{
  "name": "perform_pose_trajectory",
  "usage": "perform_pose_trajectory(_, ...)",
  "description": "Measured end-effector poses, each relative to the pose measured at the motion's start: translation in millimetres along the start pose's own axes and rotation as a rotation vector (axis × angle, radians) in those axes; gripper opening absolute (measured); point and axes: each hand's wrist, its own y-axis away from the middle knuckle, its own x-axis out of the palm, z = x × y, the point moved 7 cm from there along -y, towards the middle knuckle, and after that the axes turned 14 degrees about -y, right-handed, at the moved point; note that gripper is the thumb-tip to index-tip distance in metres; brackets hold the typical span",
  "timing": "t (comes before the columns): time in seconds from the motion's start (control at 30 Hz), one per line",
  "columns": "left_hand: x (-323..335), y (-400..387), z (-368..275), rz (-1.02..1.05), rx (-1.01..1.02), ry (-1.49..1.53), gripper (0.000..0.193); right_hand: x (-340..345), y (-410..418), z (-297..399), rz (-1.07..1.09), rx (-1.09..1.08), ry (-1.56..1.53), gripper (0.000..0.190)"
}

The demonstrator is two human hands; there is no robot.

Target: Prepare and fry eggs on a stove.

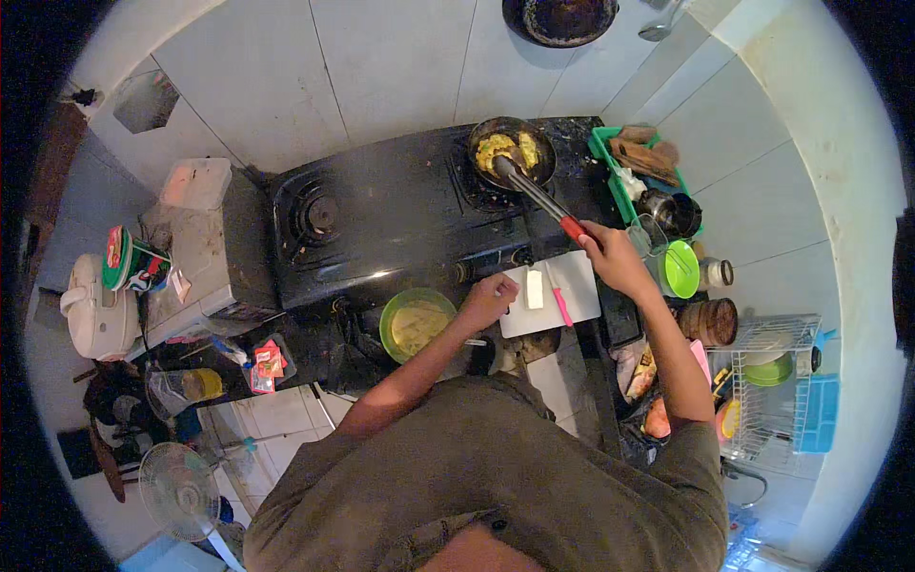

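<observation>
My right hand (607, 254) grips the red handle of metal tongs (547, 200), whose tips are in a dark frying pan (549, 171) on the stove's right burner. Yellow pieces of food (495, 149) lie in the pan, touching or close to the tips. My left hand (489, 300), fingers bent, is at the left edge of a white cutting board (585, 293); whether it holds anything cannot be told. On the board lie a pale rectangular block of food (534, 289) and a knife with a pink handle (561, 306). A green bowl of yellowish mixture (418, 327) stands left of my left forearm.
The left burner (319, 214) carries no pan. At the right stand a green plastic basket (622, 189) with wooden utensils, a lime-green bowl (678, 268), jars and a wire dish rack (775, 332). Red packets (268, 365) lie at the left; an electric fan (179, 492) stands lower left.
</observation>
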Motion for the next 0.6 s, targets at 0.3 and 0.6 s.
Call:
perform_pose_trajectory(0.3, -0.6, 2.4, -3.8, 0.033, -0.057, -0.059, 0.027, 8.5, -1.4, 14.8, 0.013, -0.093, 0.243, 0.034)
perform_pose_trajectory(0.6, -3.9, 6.8, -5.0, 0.044, -0.066, -0.086, 0.030, 12.7, 3.3, 13.6, 0.045, -0.232, 0.522, 0.039)
